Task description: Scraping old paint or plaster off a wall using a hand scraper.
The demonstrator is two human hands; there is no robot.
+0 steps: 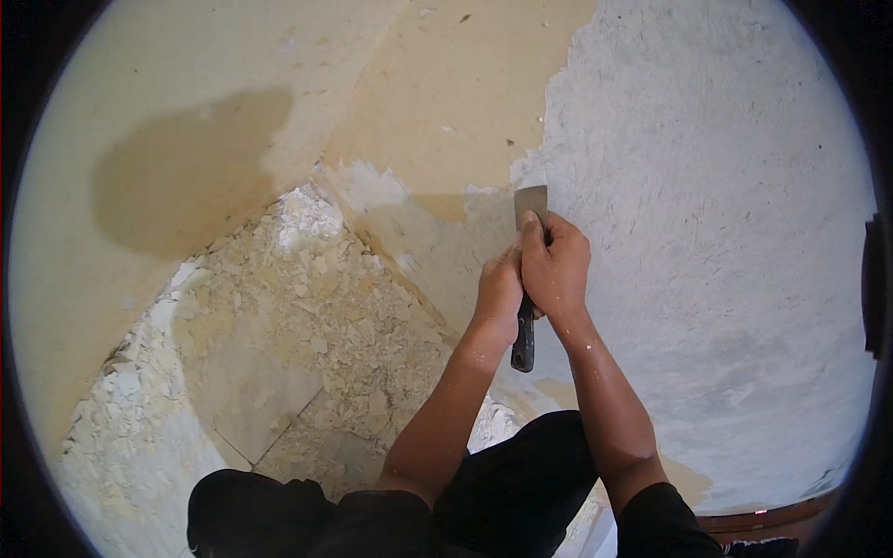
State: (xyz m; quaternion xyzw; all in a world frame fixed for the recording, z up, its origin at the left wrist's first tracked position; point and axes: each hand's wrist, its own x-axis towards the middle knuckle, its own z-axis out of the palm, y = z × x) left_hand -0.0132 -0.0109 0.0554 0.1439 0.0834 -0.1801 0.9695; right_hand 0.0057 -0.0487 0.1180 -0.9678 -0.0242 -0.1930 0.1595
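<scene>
Both hands grip one putty knife with a wide metal blade [531,198] and a black handle [523,342]. My right hand [558,261] sits higher, its thumb pressed on the blade's base. Against it, my left hand [501,282] wraps the handle from the left; its fingers are partly hidden. The blade's edge meets the wall at the ragged border between yellow paint [460,91] and bare grey-white plaster [698,209]. Small pale flecks cling to both forearms.
Paint flakes and dust [328,300] cover much of the tiled floor [265,397], heaped along the wall's foot and corner. A second yellow wall [174,70] rises at left, bearing a shadow. My black-clothed knee [537,474] is close below the hands. A dark object [872,286] stands at the right rim.
</scene>
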